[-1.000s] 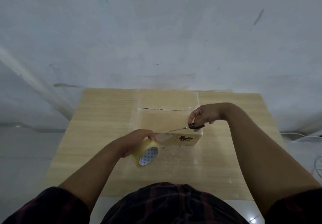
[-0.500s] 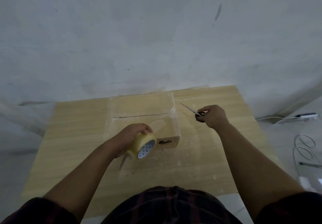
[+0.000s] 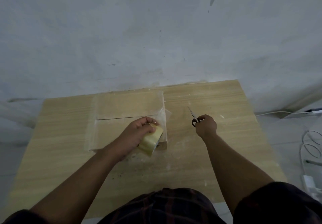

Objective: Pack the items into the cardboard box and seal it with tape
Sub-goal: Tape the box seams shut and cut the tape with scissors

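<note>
Box corner hidden — tape roll, left hand

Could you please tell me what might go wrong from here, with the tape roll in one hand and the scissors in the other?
1. The right hand holds the scissors with blades bare over the table; swinging them toward the left hand could nick it.
2. The tape roll is held over the box corner; any loose end may stick there unwanted.
</note>
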{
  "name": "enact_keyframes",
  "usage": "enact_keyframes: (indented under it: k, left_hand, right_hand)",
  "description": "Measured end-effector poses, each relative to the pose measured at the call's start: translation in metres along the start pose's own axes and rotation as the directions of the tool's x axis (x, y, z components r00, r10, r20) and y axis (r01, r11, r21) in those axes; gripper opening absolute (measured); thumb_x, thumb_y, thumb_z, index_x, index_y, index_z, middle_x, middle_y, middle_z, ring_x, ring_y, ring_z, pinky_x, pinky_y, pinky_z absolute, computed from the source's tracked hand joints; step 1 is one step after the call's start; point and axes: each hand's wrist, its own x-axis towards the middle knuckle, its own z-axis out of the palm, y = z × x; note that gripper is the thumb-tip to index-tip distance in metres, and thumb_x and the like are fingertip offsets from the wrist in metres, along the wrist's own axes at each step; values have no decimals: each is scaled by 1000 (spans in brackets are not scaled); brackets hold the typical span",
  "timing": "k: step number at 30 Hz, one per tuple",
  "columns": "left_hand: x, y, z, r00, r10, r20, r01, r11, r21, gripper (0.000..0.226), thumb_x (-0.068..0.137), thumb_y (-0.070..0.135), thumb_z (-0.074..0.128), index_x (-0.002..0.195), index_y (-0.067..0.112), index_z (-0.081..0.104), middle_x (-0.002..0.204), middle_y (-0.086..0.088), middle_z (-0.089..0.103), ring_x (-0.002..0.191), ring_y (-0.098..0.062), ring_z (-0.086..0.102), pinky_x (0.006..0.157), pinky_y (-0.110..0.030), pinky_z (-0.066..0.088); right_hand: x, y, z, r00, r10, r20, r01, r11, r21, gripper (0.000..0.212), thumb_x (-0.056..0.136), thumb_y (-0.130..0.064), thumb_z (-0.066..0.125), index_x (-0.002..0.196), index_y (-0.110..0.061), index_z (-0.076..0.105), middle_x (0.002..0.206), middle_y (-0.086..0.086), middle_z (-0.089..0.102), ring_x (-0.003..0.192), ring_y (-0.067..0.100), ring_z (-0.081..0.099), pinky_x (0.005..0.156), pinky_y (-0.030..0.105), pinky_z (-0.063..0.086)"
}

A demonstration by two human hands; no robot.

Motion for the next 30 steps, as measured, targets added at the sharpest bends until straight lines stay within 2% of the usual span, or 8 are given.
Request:
enact_keyframes:
  k: [4, 10, 15, 17, 19, 22, 25, 30]
  left_hand:
    - [14, 5, 15, 1000, -4, -16, 4, 1000, -13, 22, 100, 14, 60, 104, 28, 77, 97, -3, 75, 81, -24, 64, 66, -30, 47]
    - [38, 11, 34, 998, 6, -59, -7, 1000, -15, 21, 88, 34, 65, 105, 32, 76, 104, 5, 76, 91, -23, 65, 78, -41, 47]
    - [52, 15, 45, 999, 23, -46, -24, 999, -31, 18, 101, 21, 63, 103, 34, 76, 100, -1, 72, 88, -21, 64, 80, -40, 46]
    - [56, 16, 49, 999, 24, -45, -25, 999, -43, 18, 101, 21, 65, 103, 34, 76, 98, -3, 70, 85, -20, 63, 78, -39, 46]
    - [60, 18, 52, 999, 42, -33, -45, 997, -65, 17, 101, 21, 68, 105, 35, 75, 96, -7, 70, 83, -19, 64, 74, -38, 47]
    - [66, 18, 54, 996, 80, -28, -82, 993, -88, 18, 99, 23, 72, 113, 34, 73, 109, -21, 72, 86, -22, 67, 75, -40, 49]
    - [72, 17, 51, 992, 123, -39, -126, 990, -59, 27, 93, 35, 78, 119, 31, 71, 92, -11, 65, 85, -21, 60, 77, -38, 45]
    - [71, 21, 39, 977, 211, -26, -208, 974, 85, 31, 94, 30, 79, 123, 32, 70, 68, 14, 36, 63, -7, 39, 62, -27, 38]
  right_hand:
    - [17, -6, 7, 998, -65, -4, 65, 998, -27, 23, 96, -3, 66, 115, -15, 73, 117, 9, 75, 85, 22, 59, 69, 29, 44]
    - [38, -16, 7, 971, -172, 164, 207, 951, -228, 23, 98, -8, 64, 119, -10, 74, 116, 14, 74, 104, 33, 68, 83, 37, 57]
    - [39, -24, 6, 957, -206, 204, 269, 894, -359, 24, 92, -4, 59, 108, -11, 75, 109, 13, 73, 107, 34, 68, 84, 36, 55]
    - [33, -32, 1, 962, -240, 128, 264, 940, -218, 19, 99, -16, 60, 106, -12, 77, 103, 10, 76, 101, 32, 71, 83, 35, 55]
    - [15, -47, -5, 960, -244, 137, 231, 967, 104, 33, 106, -40, 59, 102, -14, 79, 92, 3, 78, 89, 26, 72, 79, 36, 56]
    - [-22, -74, -24, 847, -293, 444, -104, 727, 678, 72, 101, -75, 40, 114, -15, 79, 98, 3, 78, 87, 20, 67, 83, 41, 54]
    - [-39, -84, -33, 706, -437, 557, -143, 683, 717, 84, 90, -87, 39, 121, -19, 77, 115, 5, 75, 112, 29, 66, 102, 48, 53]
    - [-55, -97, -42, 727, -514, 455, 84, 724, 684, 34, 93, -45, 75, 112, -18, 80, 122, 1, 77, 124, 28, 67, 111, 58, 51]
